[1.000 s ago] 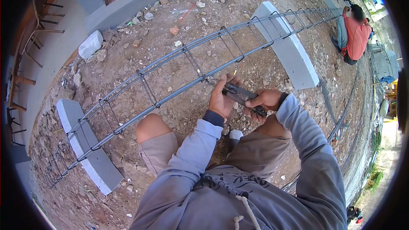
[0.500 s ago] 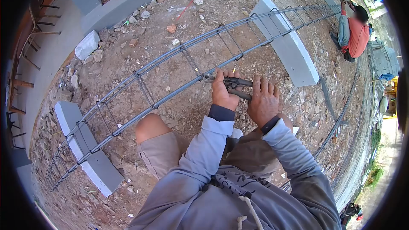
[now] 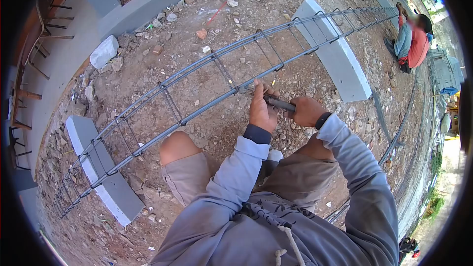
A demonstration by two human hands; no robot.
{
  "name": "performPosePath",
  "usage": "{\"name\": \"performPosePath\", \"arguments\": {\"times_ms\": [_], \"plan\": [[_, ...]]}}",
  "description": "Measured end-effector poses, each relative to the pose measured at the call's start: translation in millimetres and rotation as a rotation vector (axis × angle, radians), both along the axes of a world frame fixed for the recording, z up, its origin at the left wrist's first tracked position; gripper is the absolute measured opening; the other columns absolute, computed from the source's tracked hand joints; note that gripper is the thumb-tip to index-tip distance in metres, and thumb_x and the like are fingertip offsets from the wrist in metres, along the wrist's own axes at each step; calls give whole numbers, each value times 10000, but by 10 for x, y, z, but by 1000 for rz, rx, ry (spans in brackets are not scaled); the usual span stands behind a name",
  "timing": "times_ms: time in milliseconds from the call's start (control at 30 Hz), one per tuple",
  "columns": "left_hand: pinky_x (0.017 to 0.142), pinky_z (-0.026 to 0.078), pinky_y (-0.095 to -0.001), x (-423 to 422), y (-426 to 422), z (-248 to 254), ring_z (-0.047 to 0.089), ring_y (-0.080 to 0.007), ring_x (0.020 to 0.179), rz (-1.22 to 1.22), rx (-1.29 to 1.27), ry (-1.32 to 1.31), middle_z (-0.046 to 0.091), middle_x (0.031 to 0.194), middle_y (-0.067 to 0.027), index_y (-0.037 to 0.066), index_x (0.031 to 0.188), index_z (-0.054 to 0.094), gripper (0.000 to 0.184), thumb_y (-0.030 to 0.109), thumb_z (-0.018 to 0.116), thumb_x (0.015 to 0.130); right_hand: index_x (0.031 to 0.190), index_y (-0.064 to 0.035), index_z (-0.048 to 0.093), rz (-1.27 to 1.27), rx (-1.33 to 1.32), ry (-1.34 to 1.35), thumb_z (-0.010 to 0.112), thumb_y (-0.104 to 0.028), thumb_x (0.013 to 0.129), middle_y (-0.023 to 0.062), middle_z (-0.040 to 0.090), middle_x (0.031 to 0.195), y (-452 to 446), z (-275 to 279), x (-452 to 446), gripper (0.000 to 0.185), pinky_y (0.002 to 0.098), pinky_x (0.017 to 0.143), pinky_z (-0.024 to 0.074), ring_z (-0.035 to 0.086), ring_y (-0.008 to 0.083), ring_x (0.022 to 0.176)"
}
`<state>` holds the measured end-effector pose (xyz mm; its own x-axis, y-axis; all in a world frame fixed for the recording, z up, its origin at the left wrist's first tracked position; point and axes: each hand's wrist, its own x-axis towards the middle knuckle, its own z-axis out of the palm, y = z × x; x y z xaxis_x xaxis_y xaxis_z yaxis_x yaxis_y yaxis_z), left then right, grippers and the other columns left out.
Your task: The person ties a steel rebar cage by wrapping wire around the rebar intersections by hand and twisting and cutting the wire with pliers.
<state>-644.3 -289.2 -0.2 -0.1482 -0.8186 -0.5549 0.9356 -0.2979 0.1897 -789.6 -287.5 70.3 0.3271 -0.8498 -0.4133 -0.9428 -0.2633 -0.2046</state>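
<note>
A long rebar cage [image 3: 197,113] of straight bars and square stirrups runs diagonally in front of my knees. Just on the near side of its lower bar, my right hand [image 3: 306,112] is wrapped around the handles of dark metal pincers [image 3: 280,103]. My left hand [image 3: 262,111] closes around the head end of the pincers, its thumb stretched up towards the bar. Thin wire seems to show between that thumb and the stirrup joint; the jaws are mostly hidden by my left fingers.
Two grey concrete blocks, one on the right [image 3: 335,59] and one on the left [image 3: 106,177], prop up the cage. Stony soil surrounds them. A person in a red top [image 3: 418,44] crouches at the cage's far end. Chairs [image 3: 42,34] stand at far left.
The pincers' handles, spread apart before, are now together. My right hand has gone from flat on them to wrapped around them, turning and shifting slightly right.
</note>
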Motion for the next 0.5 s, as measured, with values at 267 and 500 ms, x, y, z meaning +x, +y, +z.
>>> {"name": "performPosePath", "arguments": {"times_ms": [267, 500], "plan": [[910, 469, -470, 142, 109, -20, 610, -235, 1026, -65, -274, 255, 647, 1059, -59, 176, 1104, 586, 392, 501, 589, 884, 842, 8, 658, -417, 1012, -331, 674, -434, 834, 98, 664, 703, -158, 160, 9, 443, 322, 514, 554, 669, 202, 579], [834, 485, -475, 46, -3, -88, 617, -228, 947, 20, -84, 167, 643, 944, -22, 167, 908, 564, 334, 501, 575, 896, 1124, 9, 565, -60, -78, 134, 764, -415, 712, 165, 640, 971, 130, 442, 271, 624, 452, 802, 492, 628, 328, 938]]}}
